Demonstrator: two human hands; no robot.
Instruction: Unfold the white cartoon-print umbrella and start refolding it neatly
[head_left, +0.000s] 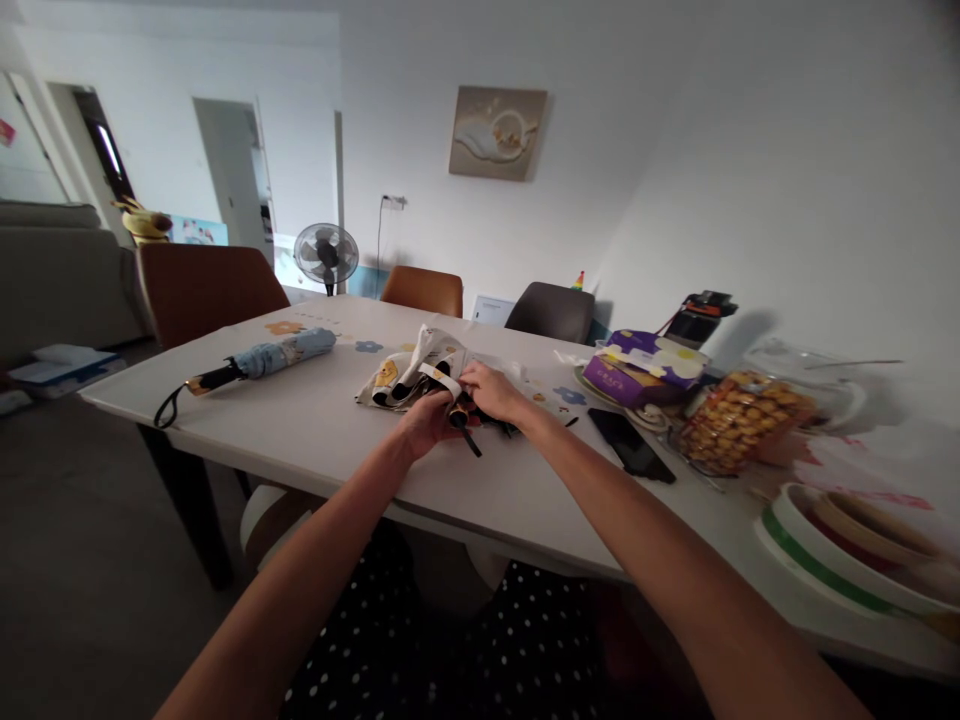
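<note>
A half-folded cream umbrella (pixel 409 375) with a yellow cartoon print and black inner side lies loosely bunched on the table. My left hand (pixel 429 428) is closed around it near the dark handle, where a black cord hangs down towards me. On the other side my right hand (pixel 489 390) pinches the cloth close to a pale strap; its fingertips are partly hidden. Further left rests a blue folded umbrella (pixel 285 352) with a black and gold handle and a wrist loop, apart from both hands.
The white table (pixel 300 425) has flower prints. To the right lie a black phone (pixel 631 445), a purple tissue pack (pixel 637 370), a clear jar of round brown snacks (pixel 742 420) and stacked bowls (pixel 847 545). Chairs (pixel 424 290) and a fan (pixel 327 254) stand beyond.
</note>
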